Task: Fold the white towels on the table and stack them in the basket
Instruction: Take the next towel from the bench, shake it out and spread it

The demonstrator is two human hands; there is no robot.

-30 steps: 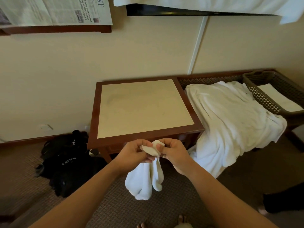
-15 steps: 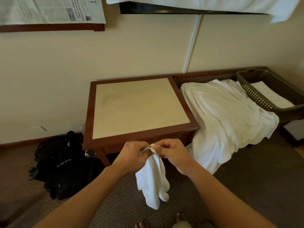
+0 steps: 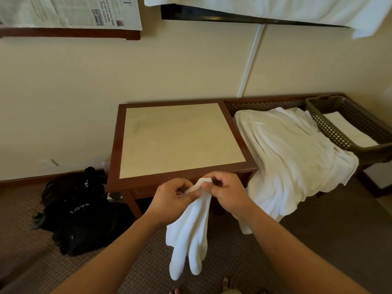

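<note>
Since a second ago, small white towel [image 3: 188, 234] hangs longer, unbunched. Left hand [image 3: 171, 198] and right hand [image 3: 227, 192] both pinch its top edge, before counter [image 3: 180, 139] front rim. Towel pile [image 3: 292, 158] drapes bench; basket [image 3: 347, 128] rightward.

Table [image 3: 180, 141] stands against wall [image 3: 127, 71], centre of view. Both hands in front of table's near edge: left hand [image 3: 171, 200] & right hand [image 3: 227, 195] close together, small towel [image 3: 188, 236] pinched btwn them, hanging down over carpet [image 3: 233, 251]. Right of table, touching it: low bench [image 3: 265, 105] along wall, w/ towel pile [image 3: 292, 158] on top, spilling over front edge toward floor. Basket [image 3: 337, 132] on bench's far right end, just beside pile; folded towel [image 3: 350, 130] inside it. Bag [image 3: 80, 213] on floor left of table, near wall. Newspaper [image 3: 70, 11] up on wall, top left; draped cloth [image 3: 275, 7] top right.
</note>
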